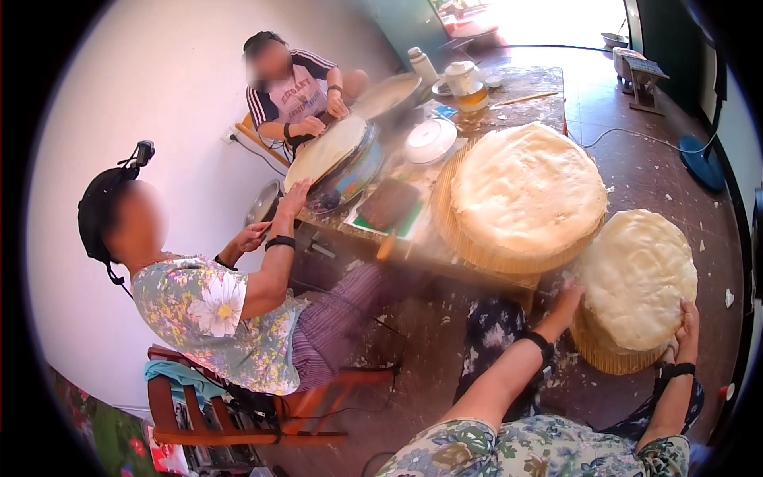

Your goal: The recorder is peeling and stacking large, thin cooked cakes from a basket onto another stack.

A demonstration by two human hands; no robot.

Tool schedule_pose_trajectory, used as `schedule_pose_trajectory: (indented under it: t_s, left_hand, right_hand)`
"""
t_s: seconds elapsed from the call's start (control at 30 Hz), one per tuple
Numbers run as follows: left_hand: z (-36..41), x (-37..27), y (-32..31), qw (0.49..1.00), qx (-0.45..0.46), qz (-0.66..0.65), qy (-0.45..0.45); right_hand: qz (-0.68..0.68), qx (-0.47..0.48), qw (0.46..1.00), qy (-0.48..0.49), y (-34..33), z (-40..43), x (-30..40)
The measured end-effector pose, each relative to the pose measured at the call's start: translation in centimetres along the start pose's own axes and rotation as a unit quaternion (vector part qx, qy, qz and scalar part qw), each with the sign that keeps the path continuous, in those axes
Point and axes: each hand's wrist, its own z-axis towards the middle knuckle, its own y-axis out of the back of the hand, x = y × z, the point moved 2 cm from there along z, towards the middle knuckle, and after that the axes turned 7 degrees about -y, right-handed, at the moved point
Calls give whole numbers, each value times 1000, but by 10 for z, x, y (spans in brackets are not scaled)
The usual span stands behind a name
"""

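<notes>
A thick round stack of pale, thin flatbreads point(638, 274) rests on a round woven straw mat point(614, 361) in front of my knees. My left hand point(569, 298) is at the stack's left edge, with its fingertips partly hidden. On the opposite edge, my right hand point(688, 325) grips with its fingers against the upper sheets. What supports this mat is hidden. A second, wider flatbread stack point(530, 185) lies on another straw mat point(444, 208) at the table's near corner, just beyond my left hand.
A wooden table point(536, 83) carries a white plate point(429, 140), a glass jar point(468, 89) and a dark block point(390, 203). Two people sit at left; one touches a pale round sheet point(328, 149) on a griddle. A cable point(632, 134) crosses the floor to a blue base point(700, 161).
</notes>
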Motion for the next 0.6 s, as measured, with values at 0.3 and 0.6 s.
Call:
schedule_pose_trajectory:
  t_s: [0.3,0.6]
  left_hand:
    - [0,-5,-3,989,-6,-134,57]
    - [-11,-40,-22,958,86,-275,8]
  right_hand:
    - [31,-1,999,-40,2,-3,-7]
    - [87,46,993,-67,31,3,-30]
